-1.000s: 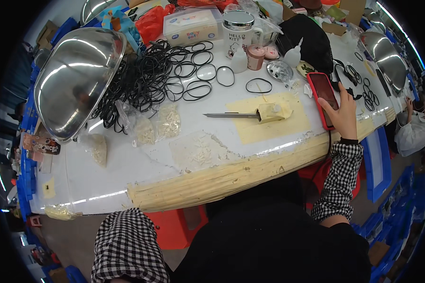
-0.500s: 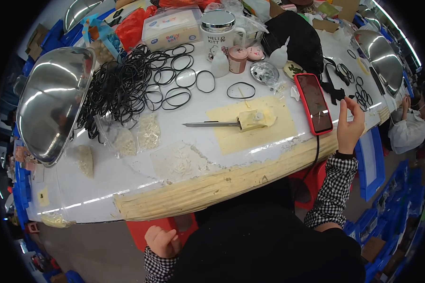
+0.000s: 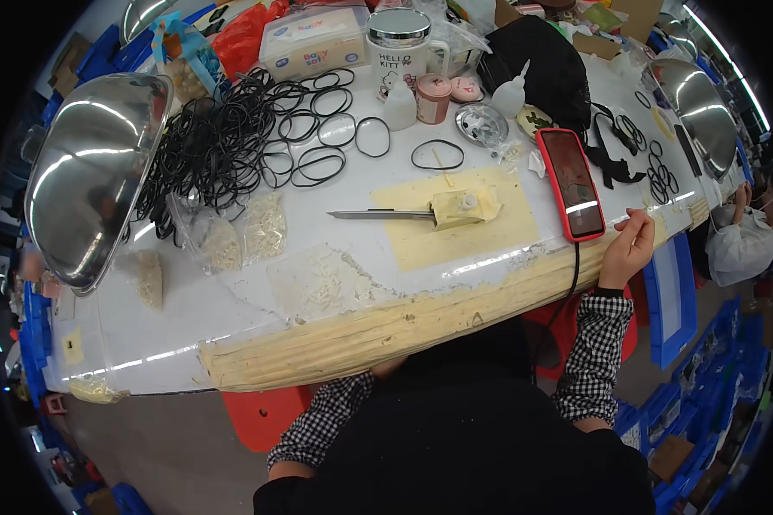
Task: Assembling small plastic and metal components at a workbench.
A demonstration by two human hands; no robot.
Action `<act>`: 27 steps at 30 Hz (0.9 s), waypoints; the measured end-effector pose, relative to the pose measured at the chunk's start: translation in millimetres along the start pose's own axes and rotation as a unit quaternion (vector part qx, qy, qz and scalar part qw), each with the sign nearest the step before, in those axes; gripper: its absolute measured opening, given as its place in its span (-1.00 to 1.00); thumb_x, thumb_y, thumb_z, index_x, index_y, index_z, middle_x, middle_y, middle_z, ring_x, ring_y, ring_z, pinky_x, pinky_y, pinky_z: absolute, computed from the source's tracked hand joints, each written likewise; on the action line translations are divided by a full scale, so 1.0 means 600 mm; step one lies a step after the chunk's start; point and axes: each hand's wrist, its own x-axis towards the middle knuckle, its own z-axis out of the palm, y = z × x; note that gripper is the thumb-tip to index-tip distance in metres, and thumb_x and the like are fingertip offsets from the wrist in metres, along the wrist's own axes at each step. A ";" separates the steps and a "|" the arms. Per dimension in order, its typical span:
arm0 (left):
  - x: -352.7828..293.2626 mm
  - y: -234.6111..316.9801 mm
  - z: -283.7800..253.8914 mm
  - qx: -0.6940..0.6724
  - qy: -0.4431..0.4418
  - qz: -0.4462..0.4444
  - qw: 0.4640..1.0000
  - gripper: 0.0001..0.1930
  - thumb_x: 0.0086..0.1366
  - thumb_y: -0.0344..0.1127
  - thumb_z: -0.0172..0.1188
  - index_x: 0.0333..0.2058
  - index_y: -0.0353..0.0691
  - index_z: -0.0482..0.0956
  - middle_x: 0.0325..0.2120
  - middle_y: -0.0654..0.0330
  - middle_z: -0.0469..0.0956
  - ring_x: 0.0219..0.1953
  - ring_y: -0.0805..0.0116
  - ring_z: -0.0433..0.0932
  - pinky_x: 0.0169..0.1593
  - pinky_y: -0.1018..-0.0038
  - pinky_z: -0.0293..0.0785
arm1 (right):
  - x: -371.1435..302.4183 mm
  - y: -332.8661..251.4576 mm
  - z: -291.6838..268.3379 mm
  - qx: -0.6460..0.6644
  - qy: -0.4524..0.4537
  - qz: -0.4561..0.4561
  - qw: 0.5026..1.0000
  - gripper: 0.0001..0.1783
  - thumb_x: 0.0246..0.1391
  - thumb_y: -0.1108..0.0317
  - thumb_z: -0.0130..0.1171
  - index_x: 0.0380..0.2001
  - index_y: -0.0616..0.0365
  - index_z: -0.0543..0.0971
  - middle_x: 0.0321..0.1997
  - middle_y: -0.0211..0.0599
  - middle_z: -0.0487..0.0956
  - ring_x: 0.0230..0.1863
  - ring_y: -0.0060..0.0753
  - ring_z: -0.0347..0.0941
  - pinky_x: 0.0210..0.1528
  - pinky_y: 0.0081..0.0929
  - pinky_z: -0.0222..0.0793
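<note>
My right hand [image 3: 629, 249] rests at the table's front edge, just right of a phone in a red case [image 3: 573, 184]. Its fingers are loosely bent, and nothing shows in them. Beyond it on the tabletop lies a black strap [image 3: 617, 170], apart from the hand. My left forearm, in a checked sleeve [image 3: 328, 415], reaches under the table's front edge; only a sliver of my left hand [image 3: 390, 367] shows, its fingers hidden. Mid-table, a pen-like metal tool [image 3: 378, 214] lies with its end against a tape-wrapped block [image 3: 462, 209] on a yellowish sheet [image 3: 404, 251].
A heap of black elastic bands [image 3: 206, 146] lies left, beside a steel bowl [image 3: 99, 180]. Small bags of pale bits [image 3: 266, 225] sit before it. Behind stand a lidded mug [image 3: 397, 56], a squeeze bottle [image 3: 398, 107] and a tissue pack [image 3: 312, 43]. A cable [image 3: 575, 273] hangs from the phone.
My right hand has drawn back from the black strap toward the table edge, and the strap's end now lies further right. My left hand has moved up and right, under the table edge.
</note>
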 end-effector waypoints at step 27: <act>0.096 0.045 0.124 0.043 -0.200 -0.114 0.972 -0.72 0.21 -0.35 0.13 -0.13 -0.33 0.53 -0.16 -0.09 0.50 -0.08 0.02 0.49 -0.02 0.27 0.42 | 0.007 0.017 0.007 -0.052 -0.040 -0.056 0.996 -0.68 0.21 0.19 0.02 -0.44 0.25 0.50 -0.46 -0.37 0.56 -0.53 -0.60 0.37 -0.43 -0.58 0.30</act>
